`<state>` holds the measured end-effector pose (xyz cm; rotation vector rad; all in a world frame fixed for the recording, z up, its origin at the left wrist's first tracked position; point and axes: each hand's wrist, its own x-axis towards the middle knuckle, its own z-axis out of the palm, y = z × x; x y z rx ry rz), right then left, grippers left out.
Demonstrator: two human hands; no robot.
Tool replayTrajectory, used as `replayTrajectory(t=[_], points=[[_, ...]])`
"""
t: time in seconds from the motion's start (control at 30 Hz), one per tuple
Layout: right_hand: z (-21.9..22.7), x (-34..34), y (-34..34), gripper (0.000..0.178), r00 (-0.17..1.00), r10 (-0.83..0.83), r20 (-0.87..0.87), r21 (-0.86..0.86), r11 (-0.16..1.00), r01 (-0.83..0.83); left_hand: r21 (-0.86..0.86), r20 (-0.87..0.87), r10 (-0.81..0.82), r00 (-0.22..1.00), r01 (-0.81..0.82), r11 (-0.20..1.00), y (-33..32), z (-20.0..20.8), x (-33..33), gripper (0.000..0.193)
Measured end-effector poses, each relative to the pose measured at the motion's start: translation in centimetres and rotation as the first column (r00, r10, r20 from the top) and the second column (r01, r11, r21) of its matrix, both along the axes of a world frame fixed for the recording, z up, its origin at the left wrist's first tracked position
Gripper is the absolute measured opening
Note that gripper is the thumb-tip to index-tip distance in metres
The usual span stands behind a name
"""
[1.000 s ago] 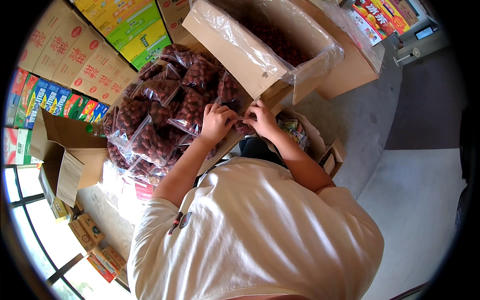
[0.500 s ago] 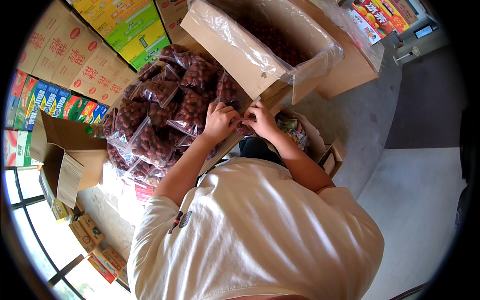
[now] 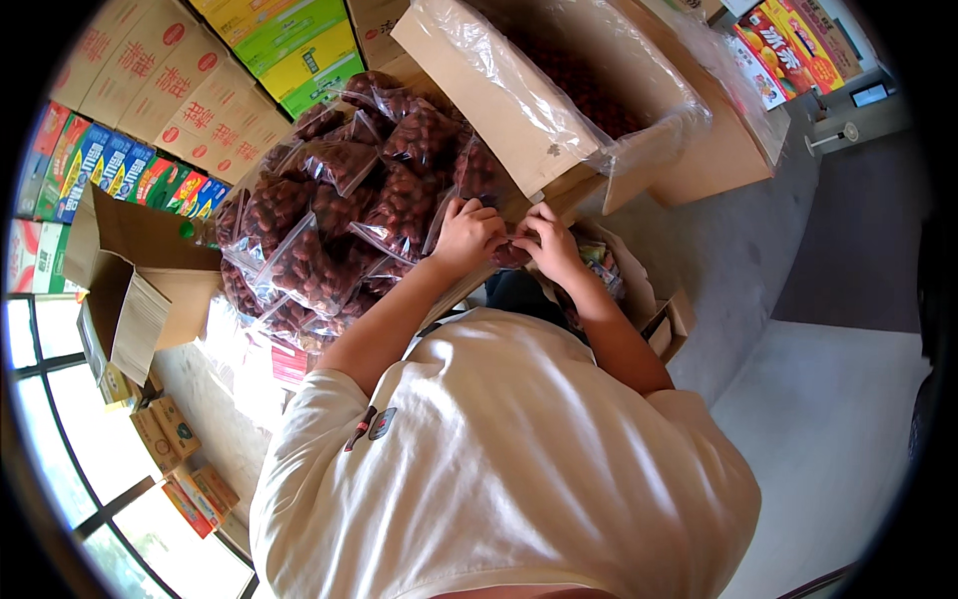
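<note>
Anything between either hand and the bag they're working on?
Nothing visible: the left hand and right hand both pinch the bag directly. The heaped filled bags lie to the left, and the plastic-lined carton stands beyond the hands.

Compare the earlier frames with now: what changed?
The left grip, right grip, lined carton and bag pile now sit further right in the picture, apparently from camera movement. Nothing visibly taken or let go: both grips still meet at the dark red bag between them.
</note>
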<state>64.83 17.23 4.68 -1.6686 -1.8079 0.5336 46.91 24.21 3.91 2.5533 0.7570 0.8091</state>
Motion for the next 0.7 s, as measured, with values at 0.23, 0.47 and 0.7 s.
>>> replayTrajectory(t=[0.23, 0.47, 0.7], points=[[1.3, 0.7, -0.7, 0.017, 0.991, 0.065, -0.113, 0.024, 0.998, -0.063, -0.030, 0.039, -0.056, 0.998, 0.057, 0.998, -1.1, 2.0, 0.6, 0.012], [7.3, 0.3, -1.2, 0.025, 0.976, 0.078, -0.201, 0.200, 0.979, -0.037, -0.073, 0.060, -0.010, 0.998, 0.015, 0.997, -1.5, 9.0, -1.7, 0.011], [9.3, 1.7, -1.2, 0.017, 0.964, -0.013, -0.264, 0.182, 0.981, 0.063, -0.149, 0.159, 0.250, 0.955, -0.227, 0.962, 1.1, 16.6, -5.0, 0.007]])
